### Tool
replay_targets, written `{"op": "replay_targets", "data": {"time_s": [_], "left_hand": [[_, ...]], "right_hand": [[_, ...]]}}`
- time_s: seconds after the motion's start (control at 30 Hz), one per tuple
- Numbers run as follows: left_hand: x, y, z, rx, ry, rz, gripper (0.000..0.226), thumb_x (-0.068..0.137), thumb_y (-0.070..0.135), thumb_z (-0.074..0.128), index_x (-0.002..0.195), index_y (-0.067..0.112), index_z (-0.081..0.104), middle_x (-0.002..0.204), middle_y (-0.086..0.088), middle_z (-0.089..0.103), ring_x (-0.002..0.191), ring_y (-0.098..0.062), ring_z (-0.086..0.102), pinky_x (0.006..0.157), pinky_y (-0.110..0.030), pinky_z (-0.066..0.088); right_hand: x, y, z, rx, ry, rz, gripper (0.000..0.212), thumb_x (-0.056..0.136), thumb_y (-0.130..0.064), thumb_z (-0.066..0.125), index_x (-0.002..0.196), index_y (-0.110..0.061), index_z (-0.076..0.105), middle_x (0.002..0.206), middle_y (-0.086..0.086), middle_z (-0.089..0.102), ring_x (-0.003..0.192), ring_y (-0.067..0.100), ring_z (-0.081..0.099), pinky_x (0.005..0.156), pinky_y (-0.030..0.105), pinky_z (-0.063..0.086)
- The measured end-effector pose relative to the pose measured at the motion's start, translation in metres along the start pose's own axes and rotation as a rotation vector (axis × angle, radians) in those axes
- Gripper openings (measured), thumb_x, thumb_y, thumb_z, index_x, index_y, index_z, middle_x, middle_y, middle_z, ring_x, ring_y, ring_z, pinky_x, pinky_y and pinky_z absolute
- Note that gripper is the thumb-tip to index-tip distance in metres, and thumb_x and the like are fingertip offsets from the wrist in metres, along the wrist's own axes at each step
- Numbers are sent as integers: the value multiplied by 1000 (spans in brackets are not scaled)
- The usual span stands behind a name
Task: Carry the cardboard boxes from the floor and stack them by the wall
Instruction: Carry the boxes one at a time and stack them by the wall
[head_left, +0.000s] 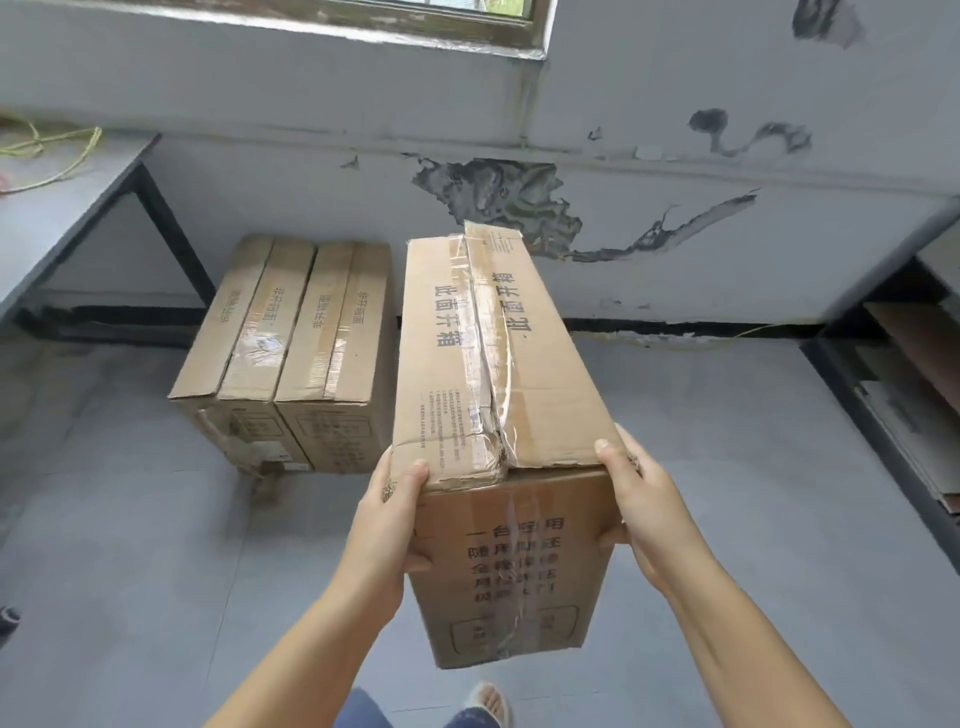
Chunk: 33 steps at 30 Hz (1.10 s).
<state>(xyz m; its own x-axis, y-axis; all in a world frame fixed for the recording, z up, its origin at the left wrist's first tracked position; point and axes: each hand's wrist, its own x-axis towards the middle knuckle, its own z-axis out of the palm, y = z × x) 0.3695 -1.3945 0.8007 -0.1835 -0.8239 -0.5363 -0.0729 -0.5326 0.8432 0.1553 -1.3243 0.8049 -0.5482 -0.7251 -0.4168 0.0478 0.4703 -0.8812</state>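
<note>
I hold a long brown cardboard box (493, 374) in the air, its taped top seam torn and printed with dark characters. My left hand (395, 514) grips its near left corner, thumb on top and fingers curled around the end face. My right hand (631, 499) grips the near right corner the same way. Two similar boxes (244, 322) (332, 322) lie side by side on the floor to the left, their far ends at the grey wall (675, 171). The held box hangs just right of them.
A grey table with black legs (78, 208) stands at the left, with yellow cord on top. A low shelf (893, 374) with flat cardboard sheets runs along the right. The wall paint is peeling below a window sill. My feet show at the bottom on the grey tiled floor.
</note>
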Motion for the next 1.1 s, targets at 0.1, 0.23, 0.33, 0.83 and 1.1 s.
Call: {"op": "replay_targets", "data": {"time_s": [0.1,0.23,0.33,0.83,1.1], "left_hand": [[36,13,15,-14,14,-9,29,98,33,42,120,48,54,90,33,66,75,11,61,73,-47,56],[90,31,22,-49,24,-16,29,97,32,43,119,46,55,89,29,68,70,10,62,65,-40,53],[134,48,17,-84,22,-52,27,97,34,44,116,49,55,88,31,67,86,-1,64,76,-49,54],[394,75,-2,-47,48,-151,42,96,40,49,136,48,40,111,26,64,100,-3,60,78,-40,52],[520,-43,14,-69,248,-192,42,96,28,47,137,38,45,126,8,62,113,-13,59,95,-40,46]], "right_hand": [[42,-17,0,-17,-18,-2,41,97,-42,45,138,-43,45,102,-15,69,82,9,67,58,36,50],[97,-36,14,-28,-37,-3,39,98,-40,44,137,-43,46,102,-14,69,77,5,66,54,33,48],[136,-48,37,-7,-31,-3,37,99,-38,44,135,-45,47,102,-18,69,81,2,67,59,32,50],[362,-48,158,84,13,134,39,100,-30,42,138,-39,46,125,-10,64,117,17,59,102,53,45],[479,83,204,63,-83,250,45,99,-23,38,139,-44,42,126,-10,63,111,17,60,91,45,49]]}}
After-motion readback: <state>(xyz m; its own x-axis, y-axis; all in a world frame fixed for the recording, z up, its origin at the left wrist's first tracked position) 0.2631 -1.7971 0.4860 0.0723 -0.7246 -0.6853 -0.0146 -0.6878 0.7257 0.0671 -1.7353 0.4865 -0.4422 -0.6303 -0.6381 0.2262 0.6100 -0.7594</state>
